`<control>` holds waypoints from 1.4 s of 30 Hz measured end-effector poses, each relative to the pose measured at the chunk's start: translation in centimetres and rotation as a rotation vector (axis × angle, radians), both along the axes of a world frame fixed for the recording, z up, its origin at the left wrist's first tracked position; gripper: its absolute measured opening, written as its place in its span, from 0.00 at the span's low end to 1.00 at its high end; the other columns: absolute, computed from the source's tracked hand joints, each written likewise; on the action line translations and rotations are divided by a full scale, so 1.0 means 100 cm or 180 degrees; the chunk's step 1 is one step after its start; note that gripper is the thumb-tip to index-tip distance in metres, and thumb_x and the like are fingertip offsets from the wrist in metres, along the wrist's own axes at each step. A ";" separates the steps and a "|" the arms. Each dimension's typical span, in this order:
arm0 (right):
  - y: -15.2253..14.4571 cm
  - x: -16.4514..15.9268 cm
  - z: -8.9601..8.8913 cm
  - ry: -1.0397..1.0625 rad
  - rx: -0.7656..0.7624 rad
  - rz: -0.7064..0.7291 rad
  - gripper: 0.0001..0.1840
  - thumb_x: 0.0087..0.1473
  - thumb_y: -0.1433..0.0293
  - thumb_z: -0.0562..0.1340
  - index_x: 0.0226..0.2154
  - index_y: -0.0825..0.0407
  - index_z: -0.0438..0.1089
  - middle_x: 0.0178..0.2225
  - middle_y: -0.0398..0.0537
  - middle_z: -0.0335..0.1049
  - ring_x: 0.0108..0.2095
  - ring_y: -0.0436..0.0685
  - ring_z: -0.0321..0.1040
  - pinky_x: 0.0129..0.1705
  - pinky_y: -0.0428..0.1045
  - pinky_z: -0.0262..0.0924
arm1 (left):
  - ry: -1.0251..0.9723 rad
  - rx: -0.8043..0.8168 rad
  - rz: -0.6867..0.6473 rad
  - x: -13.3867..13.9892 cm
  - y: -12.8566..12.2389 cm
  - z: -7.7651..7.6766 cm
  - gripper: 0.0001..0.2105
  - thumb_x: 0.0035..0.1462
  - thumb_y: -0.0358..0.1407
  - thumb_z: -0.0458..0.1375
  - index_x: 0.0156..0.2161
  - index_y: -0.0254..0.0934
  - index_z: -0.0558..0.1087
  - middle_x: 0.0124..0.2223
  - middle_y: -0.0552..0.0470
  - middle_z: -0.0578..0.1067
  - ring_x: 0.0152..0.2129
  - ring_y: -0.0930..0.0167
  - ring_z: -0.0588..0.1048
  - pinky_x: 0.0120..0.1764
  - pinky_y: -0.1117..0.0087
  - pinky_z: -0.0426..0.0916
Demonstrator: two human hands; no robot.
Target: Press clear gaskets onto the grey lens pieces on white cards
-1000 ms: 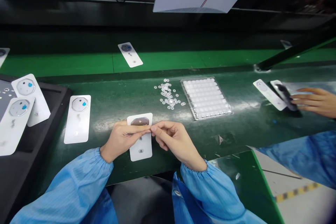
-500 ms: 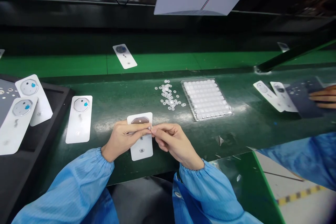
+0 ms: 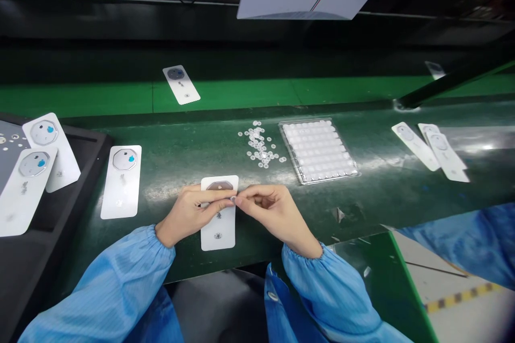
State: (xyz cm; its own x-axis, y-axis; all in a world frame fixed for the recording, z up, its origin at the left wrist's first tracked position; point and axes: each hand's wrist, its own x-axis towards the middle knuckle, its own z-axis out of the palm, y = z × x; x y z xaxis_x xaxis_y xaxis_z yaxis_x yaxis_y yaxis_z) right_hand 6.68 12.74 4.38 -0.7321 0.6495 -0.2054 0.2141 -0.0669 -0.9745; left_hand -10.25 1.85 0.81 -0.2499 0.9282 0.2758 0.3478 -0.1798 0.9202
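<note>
My left hand (image 3: 192,209) and my right hand (image 3: 277,211) meet fingertip to fingertip, both pinched on one small clear disc (image 3: 233,199), mostly hidden by the fingers. Under them a white panel (image 3: 219,228) with a round dark window and small printed marks lies on the green bench; my left fingers cover part of it. Beyond my hands is a loose scatter of small translucent discs (image 3: 261,144). Right of these stands a clear tray (image 3: 358,174) with rows of white round pieces.
Another white panel (image 3: 120,187) lies left, beside a dark tray (image 3: 86,171) bearing more panels. One panel (image 3: 181,86) rests on the green strip behind. Several panels (image 3: 414,144) lie at right, near a co-worker's blue sleeve (image 3: 462,241). A plastic scrap (image 3: 339,215) lies nearby.
The white panel under my hands has shifted slightly right and nearer. At the right, the co-worker's hand and the dark sheet have left view, and another white panel shows there.
</note>
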 end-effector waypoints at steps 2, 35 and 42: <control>-0.003 0.000 -0.001 -0.0006 0.0247 -0.0135 0.15 0.51 0.57 0.73 0.28 0.52 0.82 0.24 0.48 0.77 0.23 0.52 0.68 0.23 0.46 0.61 | -0.0065 -0.0124 0.0072 0.000 -0.001 0.001 0.14 0.61 0.37 0.66 0.52 0.43 0.81 0.48 0.49 0.83 0.43 0.63 0.82 0.44 0.68 0.77; -0.009 -0.016 -0.004 -0.0343 0.0630 -0.0329 0.20 0.54 0.56 0.70 0.21 0.53 0.72 0.19 0.46 0.72 0.20 0.50 0.65 0.21 0.45 0.58 | -0.1981 -0.0459 -0.0172 0.005 -0.008 0.009 0.48 0.65 0.36 0.62 0.75 0.50 0.30 0.28 0.55 0.74 0.21 0.72 0.71 0.25 0.73 0.69; 0.003 -0.021 -0.006 -0.0133 0.0146 -0.0156 0.24 0.49 0.54 0.74 0.43 0.52 0.75 0.31 0.49 0.80 0.31 0.57 0.77 0.27 0.47 0.68 | -0.2390 -0.0434 -0.0052 0.001 -0.002 0.010 0.51 0.59 0.38 0.68 0.75 0.48 0.37 0.32 0.54 0.76 0.25 0.71 0.75 0.29 0.73 0.74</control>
State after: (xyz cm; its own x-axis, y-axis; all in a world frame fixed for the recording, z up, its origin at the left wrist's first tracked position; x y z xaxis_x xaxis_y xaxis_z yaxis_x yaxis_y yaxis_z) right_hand 4.53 13.01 3.80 -0.6906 0.6938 -0.2043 0.2522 -0.0338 -0.9671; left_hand -10.12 1.62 1.78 -0.3110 0.9470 -0.0802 -0.3817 -0.0472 0.9231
